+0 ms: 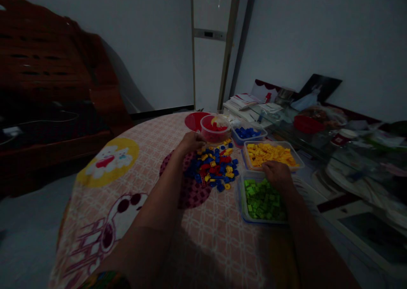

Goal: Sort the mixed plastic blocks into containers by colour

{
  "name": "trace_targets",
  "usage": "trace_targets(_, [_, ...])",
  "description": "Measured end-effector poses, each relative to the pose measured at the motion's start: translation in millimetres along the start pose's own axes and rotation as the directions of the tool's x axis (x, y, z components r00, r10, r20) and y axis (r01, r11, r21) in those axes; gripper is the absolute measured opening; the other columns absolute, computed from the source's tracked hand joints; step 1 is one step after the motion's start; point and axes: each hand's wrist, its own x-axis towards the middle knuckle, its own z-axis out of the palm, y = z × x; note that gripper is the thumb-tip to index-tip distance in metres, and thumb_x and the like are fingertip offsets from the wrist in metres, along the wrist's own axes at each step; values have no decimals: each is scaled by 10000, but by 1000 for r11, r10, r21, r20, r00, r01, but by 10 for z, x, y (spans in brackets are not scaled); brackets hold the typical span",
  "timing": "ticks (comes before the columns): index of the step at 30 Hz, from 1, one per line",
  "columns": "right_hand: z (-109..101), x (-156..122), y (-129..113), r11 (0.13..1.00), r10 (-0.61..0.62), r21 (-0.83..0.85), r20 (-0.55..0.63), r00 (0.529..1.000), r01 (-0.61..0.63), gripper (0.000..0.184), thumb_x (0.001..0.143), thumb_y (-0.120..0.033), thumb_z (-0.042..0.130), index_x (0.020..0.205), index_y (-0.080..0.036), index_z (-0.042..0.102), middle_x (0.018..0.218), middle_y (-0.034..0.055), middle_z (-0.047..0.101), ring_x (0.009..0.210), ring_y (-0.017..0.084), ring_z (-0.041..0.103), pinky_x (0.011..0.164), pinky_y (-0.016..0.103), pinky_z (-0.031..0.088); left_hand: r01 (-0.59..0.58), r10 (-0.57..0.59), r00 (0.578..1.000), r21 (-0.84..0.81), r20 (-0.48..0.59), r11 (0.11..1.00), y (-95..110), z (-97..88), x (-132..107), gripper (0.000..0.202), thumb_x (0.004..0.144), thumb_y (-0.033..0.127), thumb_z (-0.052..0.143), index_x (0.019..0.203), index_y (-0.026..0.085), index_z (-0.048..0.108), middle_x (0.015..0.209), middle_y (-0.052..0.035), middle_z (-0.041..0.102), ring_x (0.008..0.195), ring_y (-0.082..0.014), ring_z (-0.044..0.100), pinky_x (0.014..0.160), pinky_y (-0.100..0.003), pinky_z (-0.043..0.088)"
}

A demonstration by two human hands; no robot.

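A pile of mixed small bricks [215,166], blue, red and yellow, lies on the patterned tablecloth [133,183]. My left hand [190,143] rests at the pile's far left edge, fingers curled over some bricks, just below a round tub of red bricks [215,129]. My right hand [277,173] hovers knuckles up over the far end of a clear tray of green bricks [261,199], touching the near rim of the tray of yellow bricks [270,154]; its fingers are curled under and hidden. A tray of blue bricks [248,132] stands behind.
A red lid [194,120] lies behind the red tub. To the right a glass table [346,162] carries papers, a red bowl [305,124], a cup and clutter. A dark wooden sofa [47,90] stands at the left, a tall white cabinet [211,43] at the back.
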Motion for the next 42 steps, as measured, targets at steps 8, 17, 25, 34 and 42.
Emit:
trace_targets(8, [5, -12, -4, 1000, -2, -9, -21, 1000, 1, 371, 922, -307, 449, 838, -159, 779, 850, 128, 768, 789, 238, 676, 721, 326, 450, 56, -67, 996, 154, 61, 987, -208, 90, 28, 317, 731, 184, 689, 1018, 185, 823, 883, -39, 802, 826, -203, 722, 766, -231, 523])
trace_targets(17, [31, -12, 15, 1000, 12, 12, -36, 999, -11, 320, 913, -294, 485, 812, -180, 766, 878, 120, 775, 808, 234, 678, 742, 326, 463, 68, -67, 997, 27, -47, 997, -333, 216, 30, 180, 660, 191, 718, 809, 195, 818, 780, -47, 786, 771, -206, 715, 725, -244, 527])
trace_targets(25, [7, -9, -1, 1000, 2, 19, 0, 1000, -2, 332, 921, -279, 464, 792, -180, 753, 853, 119, 763, 800, 227, 673, 734, 318, 449, 108, -211, 974, -662, -78, 741, -210, 189, 50, 354, 530, 291, 851, 834, 126, 775, 673, -23, 727, 612, -162, 658, 662, -299, 562])
trace_targets(34, [18, -8, 9, 1000, 3, 29, -18, 1000, -2, 325, 924, -283, 466, 808, -184, 753, 850, 114, 761, 805, 224, 667, 752, 323, 461, -60, -300, 925, -869, -233, 490, 122, 320, 192, 378, 587, 236, 853, 922, 86, 764, 805, -59, 771, 774, -158, 713, 864, -333, 588])
trace_targets(42, [35, -14, 3, 1000, 11, 12, -39, 999, -11, 321, 921, -290, 480, 793, -187, 755, 839, 113, 760, 790, 227, 668, 732, 319, 455, -95, -238, 938, -844, -254, 527, 227, 351, 228, 421, 638, 200, 796, 1043, 89, 768, 928, -93, 782, 927, -204, 721, 934, -359, 558])
